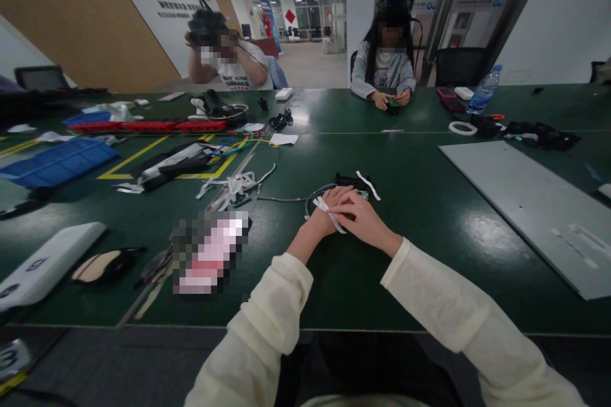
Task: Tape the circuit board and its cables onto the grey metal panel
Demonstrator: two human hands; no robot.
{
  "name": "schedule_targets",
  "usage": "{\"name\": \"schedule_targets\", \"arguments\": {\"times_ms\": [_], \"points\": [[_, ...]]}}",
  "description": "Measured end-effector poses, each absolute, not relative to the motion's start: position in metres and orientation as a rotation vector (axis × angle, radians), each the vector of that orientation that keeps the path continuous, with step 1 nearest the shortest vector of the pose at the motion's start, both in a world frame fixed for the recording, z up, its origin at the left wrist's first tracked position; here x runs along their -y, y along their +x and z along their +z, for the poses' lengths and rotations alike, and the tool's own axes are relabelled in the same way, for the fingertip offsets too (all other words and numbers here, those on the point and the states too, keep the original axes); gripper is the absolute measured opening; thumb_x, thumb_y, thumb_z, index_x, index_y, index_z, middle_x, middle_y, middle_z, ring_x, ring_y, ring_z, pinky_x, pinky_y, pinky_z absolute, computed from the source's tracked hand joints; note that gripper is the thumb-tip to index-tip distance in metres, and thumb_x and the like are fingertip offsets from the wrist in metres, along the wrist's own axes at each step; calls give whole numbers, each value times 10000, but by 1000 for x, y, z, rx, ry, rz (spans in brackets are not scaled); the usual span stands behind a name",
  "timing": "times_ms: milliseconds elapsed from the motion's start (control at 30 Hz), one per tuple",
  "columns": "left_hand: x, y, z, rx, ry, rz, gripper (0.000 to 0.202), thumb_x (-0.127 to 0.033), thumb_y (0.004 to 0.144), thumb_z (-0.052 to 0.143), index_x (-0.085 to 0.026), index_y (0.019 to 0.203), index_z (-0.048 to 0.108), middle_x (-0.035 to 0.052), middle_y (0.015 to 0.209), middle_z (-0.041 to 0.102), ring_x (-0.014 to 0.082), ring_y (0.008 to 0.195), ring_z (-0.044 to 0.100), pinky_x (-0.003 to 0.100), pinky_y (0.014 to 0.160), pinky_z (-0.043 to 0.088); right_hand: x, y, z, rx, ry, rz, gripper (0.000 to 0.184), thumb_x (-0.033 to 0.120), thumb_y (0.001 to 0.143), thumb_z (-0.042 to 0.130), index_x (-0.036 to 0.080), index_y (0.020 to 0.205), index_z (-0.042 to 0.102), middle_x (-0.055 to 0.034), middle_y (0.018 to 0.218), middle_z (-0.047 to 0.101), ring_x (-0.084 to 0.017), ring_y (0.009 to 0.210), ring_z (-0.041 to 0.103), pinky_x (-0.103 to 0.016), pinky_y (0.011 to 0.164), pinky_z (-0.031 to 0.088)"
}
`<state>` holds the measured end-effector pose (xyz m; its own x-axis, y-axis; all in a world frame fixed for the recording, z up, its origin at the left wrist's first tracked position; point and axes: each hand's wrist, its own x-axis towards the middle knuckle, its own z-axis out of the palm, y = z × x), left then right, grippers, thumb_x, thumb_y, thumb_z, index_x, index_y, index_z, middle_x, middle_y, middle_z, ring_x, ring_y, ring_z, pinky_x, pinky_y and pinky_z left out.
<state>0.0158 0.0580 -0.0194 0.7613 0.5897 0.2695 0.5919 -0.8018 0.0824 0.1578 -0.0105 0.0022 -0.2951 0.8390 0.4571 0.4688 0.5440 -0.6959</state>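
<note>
My left hand (321, 222) is over the table, back upward, with white tape strips (340, 225) across it. Most of its fingers are hidden behind my right hand, so its grip does not show. My right hand (363, 219) reaches across from the right, its fingers closed on a strip at the back of the left hand. Just beyond the fingers lies a black part (344, 178) beside a small green circuit board (363, 194), partly covered. A grey cable (310, 198) curves out to the left. One loose white strip (368, 186) sticks up near the board.
Left of my hands are tangled white strips (233, 187), a pixelated phone-like thing (214, 254), a white case (50, 261) and a blue tray (60, 162). A grey panel (529, 210) lies right. Two people sit across the table; a water bottle (484, 92) stands far right.
</note>
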Motion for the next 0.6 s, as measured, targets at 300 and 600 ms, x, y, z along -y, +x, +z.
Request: {"name": "schedule_targets", "arguments": {"times_ms": [300,600], "points": [[-53,25,-9,1166,-2823,-355,460,-409,887,518,-238,1312,476,92,1316,518,266,1227,474,459,1040,332,-8,206,12,1610,-1142,468,297,327,929,477,243,1120,689,-67,1056,582,-177,941,580,-313,762,502],[-58,18,0,1193,-2829,-276,583,-572,838,537,-237,1311,468,99,1220,522,275,1101,513,425,932,407,-17,375,-21,1430,-2148,-166,490,436,888,467,157,1272,592,-218,1321,457,-393,1251,367,-585,952,337]]}}
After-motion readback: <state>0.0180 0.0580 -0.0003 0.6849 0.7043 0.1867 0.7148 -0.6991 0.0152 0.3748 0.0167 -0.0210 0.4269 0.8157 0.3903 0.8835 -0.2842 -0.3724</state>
